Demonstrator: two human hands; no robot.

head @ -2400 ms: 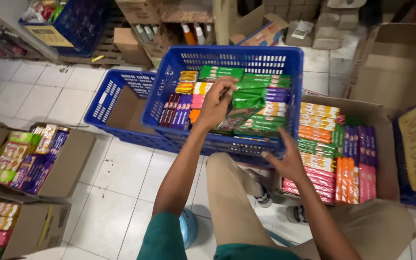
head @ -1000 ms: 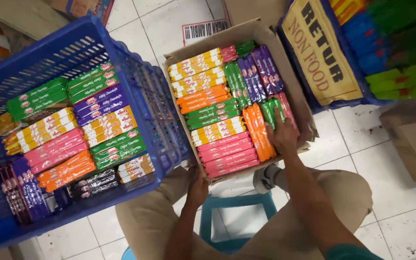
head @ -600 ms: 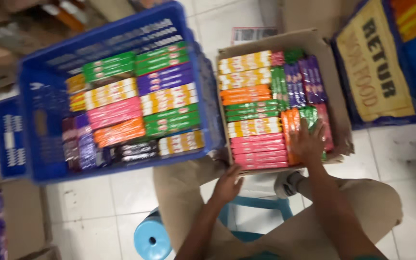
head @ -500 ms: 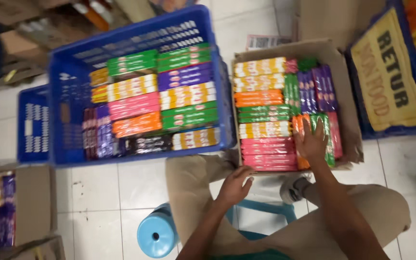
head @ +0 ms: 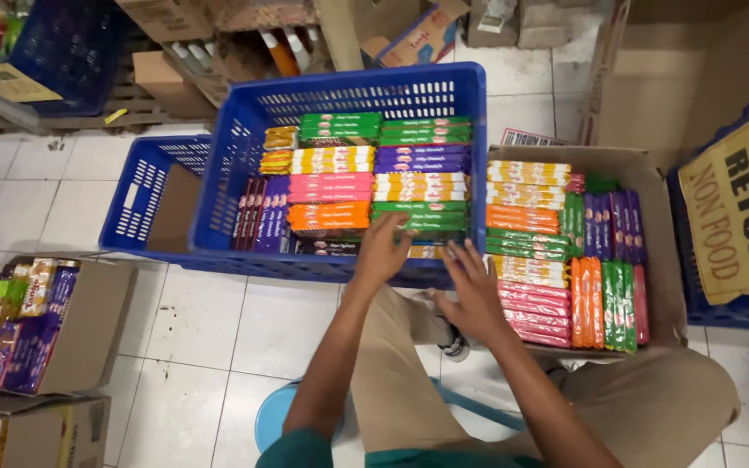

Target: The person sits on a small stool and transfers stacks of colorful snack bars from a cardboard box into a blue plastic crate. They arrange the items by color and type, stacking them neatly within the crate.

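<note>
1. The white tiled floor carries everything in view, and the person sits low on it with knees in tan trousers just below the big blue perforated plastic crate.
2. That big blue perforated plastic crate, the landmark here, stands at the centre, filled with flat rows of long snack packs in green, purple, yellow, pink and orange wrappers.
3. Right of the crate, touching its side, an open brown cardboard box holds more packs of the same kind, some lying across and some lengthwise.
4. Left of the crate and partly under it sits a smaller blue plastic basket with a sheet of brown card inside.
5. Far right of the crate another blue crate carries a tan printed cardboard sign.
6. Lower left of the crate, two open cardboard boxes hold mixed snack packs.
7. Below the crate, under the person, a round light-blue plastic stool shows.
8. The left hand lies at the crate's near edge, fingers curled loosely over the front row of packs, touching them; whether it grips one I cannot tell.
9. The right hand is spread open and flat at the crate's near right corner, beside the cardboard box, holding nothing.
</note>
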